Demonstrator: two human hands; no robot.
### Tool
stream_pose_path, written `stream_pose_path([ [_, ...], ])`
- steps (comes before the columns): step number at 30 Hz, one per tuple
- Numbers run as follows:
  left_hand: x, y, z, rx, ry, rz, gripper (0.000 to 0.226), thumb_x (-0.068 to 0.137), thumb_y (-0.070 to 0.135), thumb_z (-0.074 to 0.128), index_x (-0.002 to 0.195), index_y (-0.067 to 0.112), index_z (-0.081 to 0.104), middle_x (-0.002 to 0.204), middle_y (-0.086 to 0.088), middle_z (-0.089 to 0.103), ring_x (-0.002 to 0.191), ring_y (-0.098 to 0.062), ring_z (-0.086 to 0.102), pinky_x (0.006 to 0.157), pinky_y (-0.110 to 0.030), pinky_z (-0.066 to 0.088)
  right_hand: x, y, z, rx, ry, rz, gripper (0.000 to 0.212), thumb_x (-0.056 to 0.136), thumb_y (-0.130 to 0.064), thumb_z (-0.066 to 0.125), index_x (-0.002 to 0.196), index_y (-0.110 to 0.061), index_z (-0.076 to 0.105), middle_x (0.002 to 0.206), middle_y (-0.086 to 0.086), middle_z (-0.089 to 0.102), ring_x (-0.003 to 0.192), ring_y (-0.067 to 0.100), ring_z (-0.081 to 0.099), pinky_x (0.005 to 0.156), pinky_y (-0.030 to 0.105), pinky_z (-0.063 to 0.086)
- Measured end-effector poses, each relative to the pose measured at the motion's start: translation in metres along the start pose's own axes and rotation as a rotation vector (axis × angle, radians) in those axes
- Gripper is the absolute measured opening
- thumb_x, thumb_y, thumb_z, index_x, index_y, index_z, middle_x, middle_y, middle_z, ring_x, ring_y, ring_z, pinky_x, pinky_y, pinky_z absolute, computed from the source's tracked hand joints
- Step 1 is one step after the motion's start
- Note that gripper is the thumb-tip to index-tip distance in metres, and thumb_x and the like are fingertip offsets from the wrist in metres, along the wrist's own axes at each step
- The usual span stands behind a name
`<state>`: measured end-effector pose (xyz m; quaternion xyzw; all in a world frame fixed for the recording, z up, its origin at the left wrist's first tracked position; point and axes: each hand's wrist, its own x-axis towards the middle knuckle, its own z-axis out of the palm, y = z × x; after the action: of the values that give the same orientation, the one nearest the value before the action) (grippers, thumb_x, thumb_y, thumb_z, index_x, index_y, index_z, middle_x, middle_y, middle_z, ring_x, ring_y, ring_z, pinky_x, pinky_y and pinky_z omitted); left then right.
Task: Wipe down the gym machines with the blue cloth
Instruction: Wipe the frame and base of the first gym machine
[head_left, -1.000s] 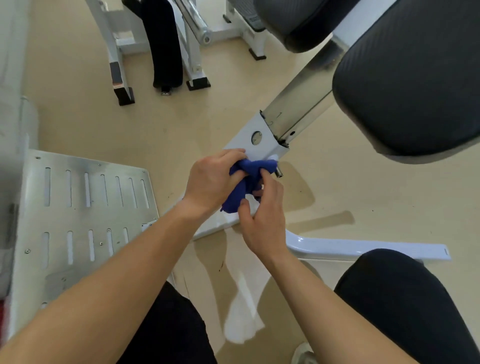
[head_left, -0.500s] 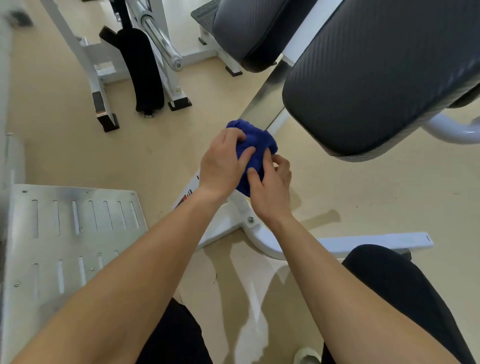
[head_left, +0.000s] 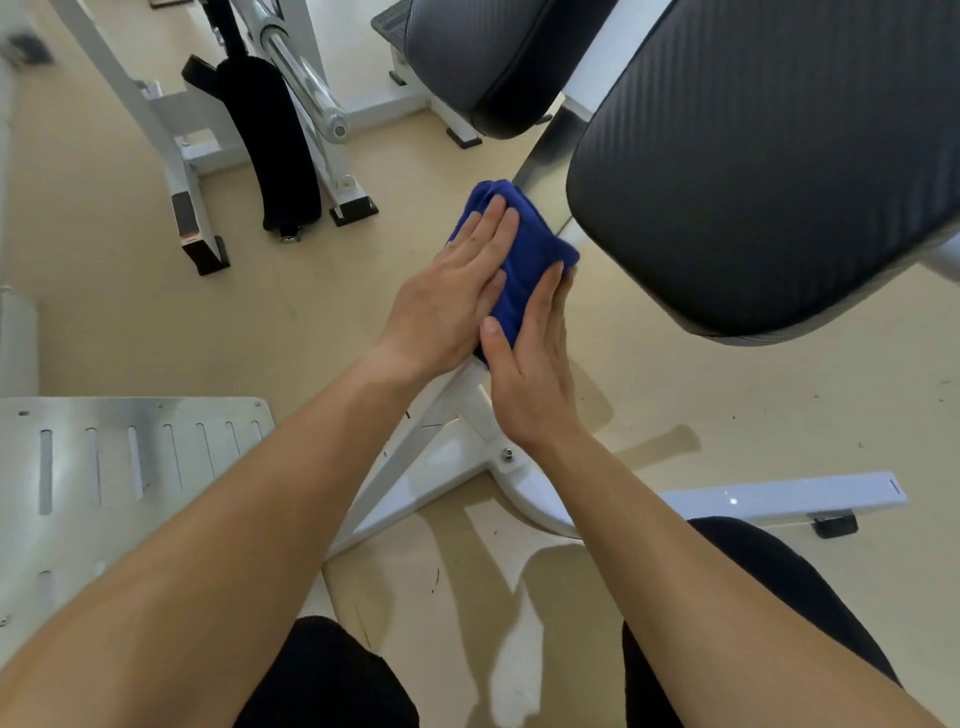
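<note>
**Cloth slid up the sloping bar**

Head view. Moved up the bar since a second ago, away from the white bracket with the round hole, now out of sight. Blue cloth wrapped round the sloping metal bar, pressed between both hands. Left hand laid flat on the cloth's left side, fingers straight and together, not curled. Right hand cupped against the cloth's right side, thumb across the lower edge, fingertips hooked round the far side. Just right of the grip, almost touching the cloth: black padded seat. Directly below the grip: white frame and its bolt on the floor. Well left of the hands: slotted steel footplate. Beyond the grip: second pad, chrome barbell.
</note>
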<state>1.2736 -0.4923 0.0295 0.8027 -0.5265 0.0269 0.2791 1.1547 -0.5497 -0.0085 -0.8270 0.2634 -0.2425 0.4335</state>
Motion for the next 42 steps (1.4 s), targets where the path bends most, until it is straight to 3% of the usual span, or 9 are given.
stream_pose_path([
  [11, -0.044, 0.004, 0.019, -0.161, 0.159, -0.138, 0.048, 0.104, 0.021, 0.046, 0.151, 0.017, 0.035, 0.157, 0.001, 0.034, 0.146, -0.012, 0.03, 0.118, -0.027, 0.028, -0.022, 0.009, -0.007, 0.029, -0.075, 0.026, 0.072, 0.1, -0.033, 0.045, 0.16, -0.026, 0.004, 0.164, -0.011, 0.019, 0.146, 0.009, 0.028, 0.113, 0.042, 0.038],
  [15, -0.035, 0.005, 0.013, -0.182, 0.267, -0.238, 0.054, 0.094, 0.032, 0.057, 0.146, 0.023, 0.044, 0.128, 0.005, 0.063, 0.109, -0.016, 0.059, 0.095, -0.035, 0.049, -0.02, 0.001, -0.008, 0.119, 0.058, 0.107, 0.062, 0.096, -0.04, 0.042, 0.154, -0.034, 0.022, 0.148, -0.016, 0.045, 0.126, 0.006, 0.05, 0.105, 0.039, 0.046],
  [21, -0.018, 0.001, 0.013, -0.291, 0.408, -0.367, 0.045, 0.087, 0.031, 0.064, 0.129, 0.032, 0.051, 0.105, 0.012, 0.058, 0.079, -0.005, 0.06, 0.075, -0.029, 0.055, -0.011, 0.0, -0.01, 0.128, 0.189, 0.121, 0.06, 0.096, -0.039, 0.044, 0.149, -0.044, 0.017, 0.134, -0.017, 0.044, 0.107, 0.003, 0.058, 0.085, 0.034, 0.055],
  [25, -0.014, -0.005, 0.01, -0.294, 0.171, -0.426, 0.058, 0.089, 0.039, 0.055, 0.143, 0.044, 0.034, 0.121, 0.009, 0.041, 0.094, -0.009, 0.055, 0.082, -0.025, 0.05, 0.001, -0.006, -0.012, 0.086, 0.217, 0.127, 0.039, 0.093, -0.034, 0.05, 0.129, -0.037, 0.038, 0.12, -0.011, 0.042, 0.1, 0.013, 0.056, 0.085, 0.041, 0.053],
  [28, -0.023, -0.005, 0.005, -0.34, 0.181, -0.423, 0.034, 0.085, 0.032, 0.062, 0.117, 0.041, 0.057, 0.117, 0.009, 0.041, 0.094, -0.012, 0.056, 0.083, -0.026, 0.05, -0.002, -0.008, -0.015, -0.001, 0.25, 0.115, 0.025, 0.089, -0.029, 0.058, 0.11, -0.032, 0.043, 0.122, -0.009, 0.034, 0.105, 0.013, 0.049, 0.083, 0.037, 0.051],
  [31, -0.043, 0.001, -0.011, -0.27, 0.269, -0.337, 0.019, 0.075, 0.026, 0.067, 0.087, 0.033, 0.054, 0.113, 0.016, 0.048, 0.099, -0.006, 0.052, 0.076, -0.017, 0.045, -0.02, -0.014, -0.021, -0.098, 0.279, 0.007, 0.018, 0.084, -0.026, 0.062, 0.092, -0.027, 0.046, 0.13, -0.01, 0.035, 0.112, 0.012, 0.042, 0.076, 0.031, 0.044],
  [34, -0.078, 0.008, -0.023, -0.352, 0.259, -0.406, 0.018, 0.066, 0.027, 0.061, 0.076, 0.027, 0.046, 0.092, 0.016, 0.065, 0.085, -0.007, 0.058, 0.067, -0.027, 0.05, -0.047, -0.019, -0.026, -0.117, 0.17, -0.112, 0.021, 0.077, -0.023, 0.059, 0.081, -0.032, 0.041, 0.102, -0.02, 0.053, 0.09, 0.005, 0.05, 0.065, 0.027, 0.041],
  [37, -0.13, 0.006, -0.017, -0.315, 0.131, -0.558, 0.021, 0.069, 0.029, 0.062, 0.08, 0.031, 0.044, 0.071, 0.008, 0.058, 0.065, -0.013, 0.054, 0.056, -0.031, 0.044, -0.084, -0.011, -0.021, -0.063, -0.018, -0.013, 0.023, 0.079, -0.025, 0.058, 0.087, -0.039, 0.042, 0.083, -0.018, 0.059, 0.071, 0.005, 0.057, 0.055, 0.022, 0.042],
  [42, -0.19, -0.013, 0.009, -0.195, -0.246, -0.735, 0.026, 0.084, 0.033, 0.064, 0.104, 0.033, 0.048, 0.091, 0.006, 0.064, 0.082, -0.019, 0.061, 0.069, -0.036, 0.05, -0.123, 0.033, 0.007, -0.033, -0.256, 0.299, 0.025, 0.083, -0.021, 0.064, 0.091, -0.042, 0.051, 0.081, -0.021, 0.066, 0.076, 0.001, 0.062, 0.068, 0.034, 0.054],
])
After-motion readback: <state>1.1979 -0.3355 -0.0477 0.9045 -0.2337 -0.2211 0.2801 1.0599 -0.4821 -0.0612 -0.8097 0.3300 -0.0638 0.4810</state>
